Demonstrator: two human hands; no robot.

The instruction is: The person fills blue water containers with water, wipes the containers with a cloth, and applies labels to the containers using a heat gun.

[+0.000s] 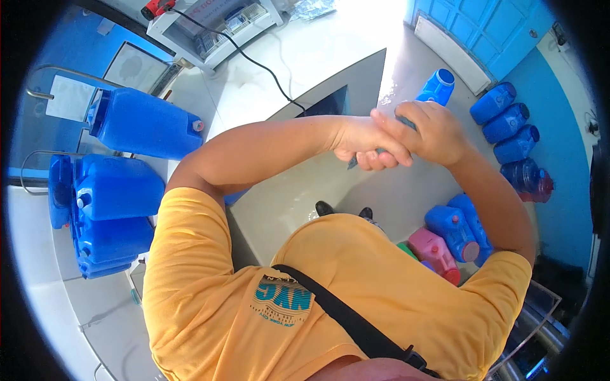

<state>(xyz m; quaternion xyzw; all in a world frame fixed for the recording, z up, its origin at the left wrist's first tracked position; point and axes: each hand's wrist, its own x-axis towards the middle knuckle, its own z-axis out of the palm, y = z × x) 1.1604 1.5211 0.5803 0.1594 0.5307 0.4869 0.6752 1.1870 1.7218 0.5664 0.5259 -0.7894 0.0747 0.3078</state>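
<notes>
My two hands meet in front of me at chest height, closed around a small wadded grey-green cloth (407, 122). My left hand (367, 141) wraps it from the left, and a pointed end of the cloth pokes out below its fingers. My right hand (435, 130) grips from the right, its fingers folded over beside the left hand's. Most of the cloth is hidden inside the two fists. Just beyond my right hand shows a blue jug (438, 84) with a round blue top, partly covered by the hand.
At left, large blue containers (121, 187) stand near bent metal pipes (39, 95). Blue jugs (499, 105) line the right wall; pink (432, 247) and blue jugs sit by my right elbow. A black cable (254, 60) runs from a white shelf (219, 47). A blue door (486, 32) stands far right.
</notes>
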